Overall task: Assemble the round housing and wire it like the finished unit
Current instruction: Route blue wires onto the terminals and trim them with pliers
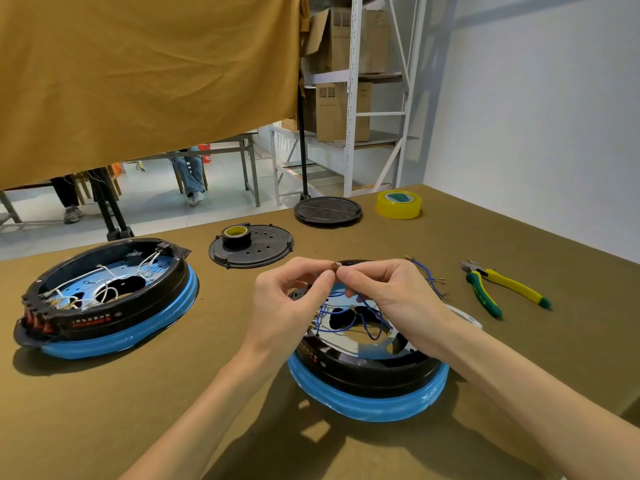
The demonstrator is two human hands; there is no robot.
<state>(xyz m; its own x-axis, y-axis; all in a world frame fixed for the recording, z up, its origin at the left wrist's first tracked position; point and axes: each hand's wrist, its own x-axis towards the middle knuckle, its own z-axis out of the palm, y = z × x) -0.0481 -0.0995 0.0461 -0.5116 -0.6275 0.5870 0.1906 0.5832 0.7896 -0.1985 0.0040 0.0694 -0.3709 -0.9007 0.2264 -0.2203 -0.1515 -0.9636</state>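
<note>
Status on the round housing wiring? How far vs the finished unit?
Partway. Done: blue wires already lie inside the near housing. In hand: left hand and right hand pinch a small brown terminal above it. Left: spare blue wires lie outside, cover plate is off; finished unit has white wiring.

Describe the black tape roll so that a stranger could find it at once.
On the olive table, look beyond both hands to the perforated black disc lying flat. The black tape roll stands on its left part. Unlike the yellow tape roll farther right, it is dark, smaller, and rests on a disc.
</note>
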